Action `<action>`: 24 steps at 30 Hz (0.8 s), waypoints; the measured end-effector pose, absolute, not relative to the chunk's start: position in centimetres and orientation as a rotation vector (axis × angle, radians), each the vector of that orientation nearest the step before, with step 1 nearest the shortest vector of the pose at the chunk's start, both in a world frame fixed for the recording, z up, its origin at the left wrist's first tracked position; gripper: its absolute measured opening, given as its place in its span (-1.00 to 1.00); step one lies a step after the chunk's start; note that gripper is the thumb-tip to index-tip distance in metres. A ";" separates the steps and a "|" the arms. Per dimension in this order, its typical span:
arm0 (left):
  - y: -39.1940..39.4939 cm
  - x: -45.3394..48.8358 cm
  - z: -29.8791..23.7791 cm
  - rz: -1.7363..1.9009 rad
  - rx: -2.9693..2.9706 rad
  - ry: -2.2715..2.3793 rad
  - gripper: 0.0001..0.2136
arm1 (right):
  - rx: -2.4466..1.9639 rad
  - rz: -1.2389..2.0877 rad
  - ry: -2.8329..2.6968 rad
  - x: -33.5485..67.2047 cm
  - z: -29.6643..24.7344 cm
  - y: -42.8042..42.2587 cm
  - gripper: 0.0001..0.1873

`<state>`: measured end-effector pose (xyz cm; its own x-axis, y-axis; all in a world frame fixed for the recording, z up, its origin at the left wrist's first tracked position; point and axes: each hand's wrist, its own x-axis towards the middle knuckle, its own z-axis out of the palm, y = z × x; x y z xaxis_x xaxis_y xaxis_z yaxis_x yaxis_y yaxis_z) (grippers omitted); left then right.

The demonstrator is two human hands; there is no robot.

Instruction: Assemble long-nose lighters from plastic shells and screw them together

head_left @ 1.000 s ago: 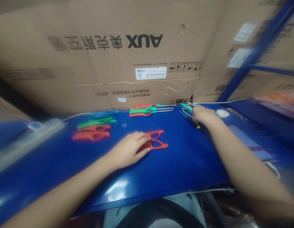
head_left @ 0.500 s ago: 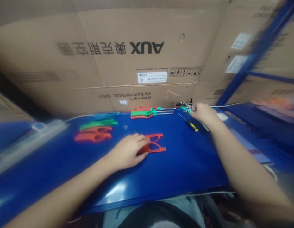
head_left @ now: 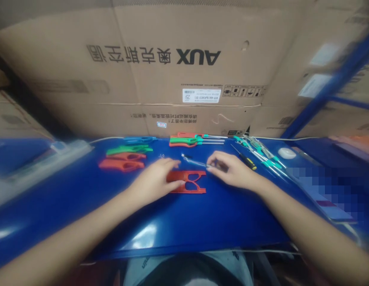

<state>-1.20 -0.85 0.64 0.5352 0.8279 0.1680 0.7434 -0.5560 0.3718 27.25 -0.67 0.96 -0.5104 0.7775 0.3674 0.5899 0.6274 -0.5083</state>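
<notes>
My left hand (head_left: 156, 174) lies over the left end of two red plastic lighter casing halves (head_left: 188, 189), side by side on the blue table. Its thumb touches the nearer half, and the fingers are apart from the thumb. My right hand (head_left: 232, 169) pinches a thin lighter inner part (head_left: 196, 162), with a white and black tip pointing left above the casings. Its other end is hidden in the fingers. Just beyond the right hand lies a yellow and black screwdriver (head_left: 248, 162).
Lighters with metal barrels (head_left: 196, 141) lie at the back. Metal tubes with teal collars (head_left: 266, 159) are piled right, near a white mouse-like object (head_left: 287, 153). Red casings (head_left: 121, 163), a green casing (head_left: 129, 149) and blue casings (head_left: 139, 140) lie left. A large cardboard box (head_left: 127, 87) stands behind.
My right hand has come from the tube pile back toward the middle, with the thin lighter part now in its fingers. My left hand has loosened over the red casings. The view has shifted slightly.
</notes>
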 end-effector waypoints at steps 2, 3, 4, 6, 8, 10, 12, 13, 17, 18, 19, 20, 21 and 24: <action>-1.1 -1.1 0.8 0.433 2.499 1.261 -0.59 | -1.021 0.477 -2.321 27.1 0.6 -0.9 -0.89; -1.2 -1.0 0.9 0.411 2.485 1.238 -0.62 | -1.008 0.494 -2.335 27.0 0.5 -1.0 -0.89; -1.4 -0.9 1.0 0.402 2.466 1.231 -0.62 | -1.000 0.500 -2.346 27.1 0.4 -1.1 -0.89; -1.7 -0.6 1.0 0.414 2.429 1.248 -0.57 | -1.004 0.464 -2.378 27.3 0.5 -1.2 -0.89; -1.8 -0.3 0.7 0.422 2.433 1.246 -0.54 | -1.009 0.398 -2.410 27.5 0.5 -1.2 -0.89; -1.9 -0.2 0.3 0.413 2.455 1.216 -0.56 | -0.992 0.363 -2.413 27.7 0.6 -1.1 -0.87; -1.9 -0.3 0.0 0.415 2.455 1.201 -0.62 | -0.965 0.371 -2.391 27.7 0.6 -1.1 -0.86; -1.9 -0.3 -0.2 0.418 2.446 1.198 -0.66 | -0.953 0.377 -2.382 27.7 0.6 -1.1 -0.85; -1.7 -0.5 -0.4 0.424 2.408 1.196 -0.73 | -0.907 0.374 -2.354 27.5 0.5 -1.2 -0.86; -1.7 -0.5 -0.5 0.426 2.395 1.198 -0.74 | -0.899 0.375 -2.346 27.4 0.5 -1.2 -0.86; -1.6 -0.5 -0.5 0.428 2.380 1.200 -0.74 | -0.895 0.377 -2.340 27.4 0.5 -1.3 -0.86; -1.6 -0.5 -0.5 0.431 2.364 1.199 -0.74 | -0.894 0.381 -2.337 27.3 0.5 -1.3 -0.86; -1.6 -0.4 -0.5 0.437 2.351 1.195 -0.74 | -0.894 0.383 -2.336 27.3 0.5 -1.3 -0.86; -1.7 -0.3 -0.5 0.482 2.348 1.189 -0.75 | -0.891 0.382 -2.335 27.3 0.5 -1.4 -0.86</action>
